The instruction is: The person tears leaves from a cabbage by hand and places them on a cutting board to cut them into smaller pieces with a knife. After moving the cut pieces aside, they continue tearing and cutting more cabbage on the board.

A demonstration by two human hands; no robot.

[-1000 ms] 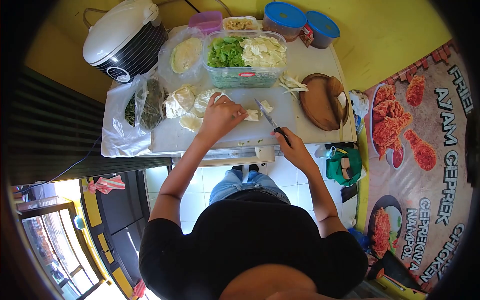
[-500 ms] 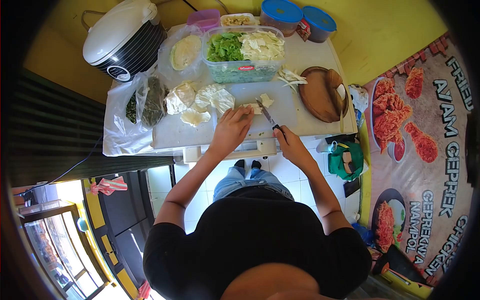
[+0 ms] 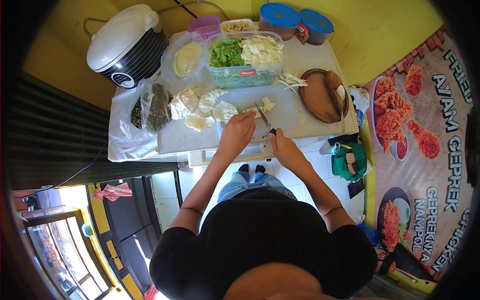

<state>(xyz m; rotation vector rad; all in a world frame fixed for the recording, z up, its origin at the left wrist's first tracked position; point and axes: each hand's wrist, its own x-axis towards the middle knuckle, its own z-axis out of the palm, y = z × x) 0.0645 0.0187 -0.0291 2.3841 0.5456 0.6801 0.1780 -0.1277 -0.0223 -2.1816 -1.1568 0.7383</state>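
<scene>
My left hand [image 3: 238, 132] presses its fingers on a strip of pale cabbage leaf [image 3: 258, 113] lying on the translucent cutting board [image 3: 286, 111]. In my right hand [image 3: 286, 150] is a small knife [image 3: 263, 116] with a dark handle, its blade across the leaf just right of my left fingertips. A cut cabbage piece [image 3: 268, 104] rests beyond the blade. Left of my left hand lie a loose cabbage leaf [image 3: 225, 111] and several more leaves [image 3: 184, 103]. The underside of my left fingers is hidden.
Behind the board stands a clear tub [image 3: 243, 77] of green leaves and cut cabbage. A half cabbage [image 3: 188, 59] in plastic, a rice cooker [image 3: 125, 42] and a plastic bag [image 3: 127, 145] are left. A round wooden board [image 3: 315, 100] and blue-lidded containers [image 3: 280, 14] are right.
The view has shifted slightly. My right hand has brought the knife a little closer to my left fingers, which stay on the cabbage strip.
</scene>
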